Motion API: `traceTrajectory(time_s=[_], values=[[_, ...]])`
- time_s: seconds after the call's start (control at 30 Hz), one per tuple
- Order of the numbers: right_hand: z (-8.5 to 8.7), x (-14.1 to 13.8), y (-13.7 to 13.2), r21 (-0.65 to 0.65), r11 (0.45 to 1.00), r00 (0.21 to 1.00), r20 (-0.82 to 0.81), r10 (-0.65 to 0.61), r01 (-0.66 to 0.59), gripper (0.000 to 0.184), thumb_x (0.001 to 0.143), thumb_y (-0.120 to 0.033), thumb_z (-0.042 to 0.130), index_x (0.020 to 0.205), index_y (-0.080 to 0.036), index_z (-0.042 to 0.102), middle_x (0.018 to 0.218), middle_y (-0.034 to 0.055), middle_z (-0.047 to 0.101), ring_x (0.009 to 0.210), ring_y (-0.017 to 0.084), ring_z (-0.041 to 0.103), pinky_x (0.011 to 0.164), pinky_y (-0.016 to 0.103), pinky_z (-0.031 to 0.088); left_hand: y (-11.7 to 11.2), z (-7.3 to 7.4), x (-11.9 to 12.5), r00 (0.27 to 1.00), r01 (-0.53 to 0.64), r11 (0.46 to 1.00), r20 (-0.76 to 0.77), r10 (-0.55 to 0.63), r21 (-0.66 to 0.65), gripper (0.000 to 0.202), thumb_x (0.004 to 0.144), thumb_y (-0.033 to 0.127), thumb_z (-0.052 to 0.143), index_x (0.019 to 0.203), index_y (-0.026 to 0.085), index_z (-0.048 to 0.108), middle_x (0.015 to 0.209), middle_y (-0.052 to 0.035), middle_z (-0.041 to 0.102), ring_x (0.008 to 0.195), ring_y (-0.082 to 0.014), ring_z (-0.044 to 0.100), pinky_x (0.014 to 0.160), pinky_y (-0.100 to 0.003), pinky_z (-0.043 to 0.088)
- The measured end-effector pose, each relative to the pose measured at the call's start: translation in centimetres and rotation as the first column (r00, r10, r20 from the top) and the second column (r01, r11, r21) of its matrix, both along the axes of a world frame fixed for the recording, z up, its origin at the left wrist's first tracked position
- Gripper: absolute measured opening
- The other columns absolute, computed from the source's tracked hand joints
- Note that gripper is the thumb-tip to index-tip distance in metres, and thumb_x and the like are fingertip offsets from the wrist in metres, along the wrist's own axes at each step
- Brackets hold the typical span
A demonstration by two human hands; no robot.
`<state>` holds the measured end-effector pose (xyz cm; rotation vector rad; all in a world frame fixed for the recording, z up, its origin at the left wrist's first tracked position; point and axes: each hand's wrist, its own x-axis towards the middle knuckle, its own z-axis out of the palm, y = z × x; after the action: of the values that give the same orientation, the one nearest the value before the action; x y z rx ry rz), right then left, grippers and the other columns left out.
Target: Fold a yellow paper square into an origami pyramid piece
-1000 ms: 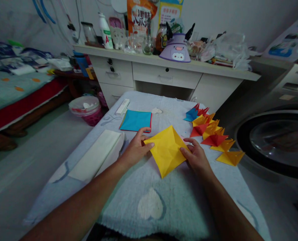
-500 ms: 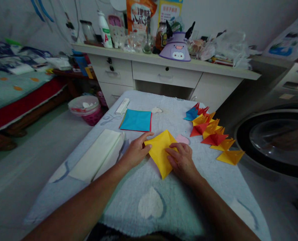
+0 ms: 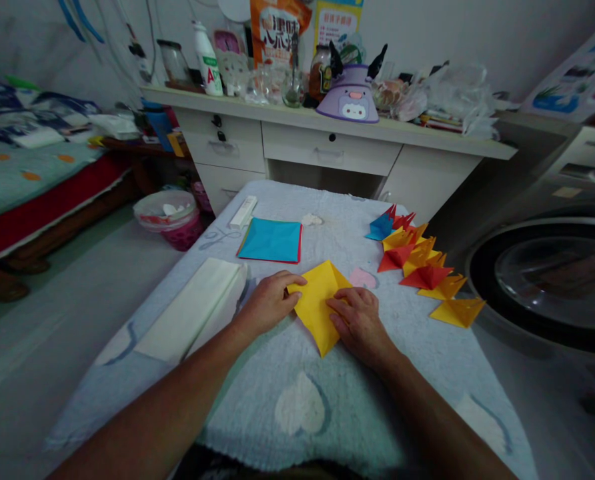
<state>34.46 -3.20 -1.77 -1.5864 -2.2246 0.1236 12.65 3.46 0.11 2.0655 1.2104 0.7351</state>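
Note:
A yellow sheet of origami paper (image 3: 317,300), turned with one corner toward me and showing creases, lies on the cloth-covered table (image 3: 257,393). Its left corner is pinched between the thumb and fingers of my left hand (image 3: 273,300). My right hand (image 3: 360,323) has curled fingers on the sheet's right side, gripping or pressing that edge; the thumb is partly hidden. Beyond my left hand sits a stack of square paper (image 3: 270,240), blue on top with red edges below. Several folded paper pieces (image 3: 427,277) in yellow, red and blue stand in a row on the right.
Left of my forearm lies a folded white paper or packet (image 3: 192,310). A small white box (image 3: 243,212) and a crumpled scrap (image 3: 311,219) are farther back. The cluttered white desk (image 3: 327,143) borders the far side, a washing machine (image 3: 552,267) the right, a pink bin (image 3: 177,223) the left.
My left fingers have closed over the left corner of the yellow sheet. My right hand has shifted only slightly; the view has drifted a little.

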Motion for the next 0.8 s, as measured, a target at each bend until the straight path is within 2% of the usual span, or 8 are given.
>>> traceTrajectory(time_s=[0.1,0.23,0.43,0.6,0.8], values=[[0.0,0.02,-0.06,-0.013,1.0,1.0,0.002,0.018,-0.018,0.032,0.089,-0.027,0.056,0.119,-0.025,0.066,0.118,0.0091,0.061,0.11,0.028,0.047,0.097,0.048,0.033,-0.14,0.19,0.18,0.999,0.001,1.0,0.037,0.0,-0.026,0.035,0.077,0.011,0.058,0.11,0.016,0.068,0.107,-0.0062,0.067,0.083,-0.0155,0.063,0.076,-0.028,0.05],[-0.09,-0.02,-0.06,-0.026,0.999,1.0,0.015,0.021,-0.021,0.033,0.088,-0.027,0.057,0.12,-0.026,0.066,0.119,0.0092,0.059,0.111,0.028,0.047,0.097,0.048,0.033,-0.35,0.01,0.52,0.997,0.014,1.0,0.074,-0.016,0.025,0.04,0.075,0.008,0.057,0.113,0.018,0.066,0.109,-0.0053,0.066,0.091,-0.0163,0.063,0.08,-0.028,0.05],[-0.37,-0.06,0.11,-0.032,0.999,1.0,-0.004,0.021,-0.021,0.033,0.086,-0.027,0.06,0.118,-0.024,0.067,0.118,0.0093,0.06,0.11,0.028,0.047,0.099,0.048,0.031,-0.33,-0.11,0.39,0.999,0.015,0.999,-0.049,-0.012,0.046,0.038,0.078,0.01,0.054,0.112,0.018,0.069,0.112,-0.0059,0.07,0.092,-0.0177,0.065,0.084,-0.029,0.05],[-0.44,-0.01,0.18,-0.028,0.999,0.999,-0.022,0.025,-0.026,0.033,0.085,-0.027,0.061,0.118,-0.023,0.066,0.118,0.0096,0.061,0.109,0.028,0.047,0.098,0.048,0.031,-0.03,-0.48,0.24,0.998,-0.034,0.997,-0.047,0.03,-0.075,0.033,0.077,0.016,0.059,0.108,0.02,0.072,0.097,-0.0009,0.075,0.067,-0.0137,0.063,0.068,-0.025,0.049],[-0.43,0.01,0.17,-0.026,0.999,0.999,-0.035,0.03,-0.031,0.035,0.085,-0.027,0.061,0.12,-0.023,0.065,0.117,0.0103,0.06,0.108,0.028,0.048,0.096,0.048,0.032,0.03,-0.58,0.45,0.997,-0.072,0.99,0.032,0.076,-0.124,0.036,0.075,0.017,0.062,0.11,0.019,0.07,0.091,-0.0006,0.075,0.062,-0.0123,0.06,0.058,-0.023,0.045]])
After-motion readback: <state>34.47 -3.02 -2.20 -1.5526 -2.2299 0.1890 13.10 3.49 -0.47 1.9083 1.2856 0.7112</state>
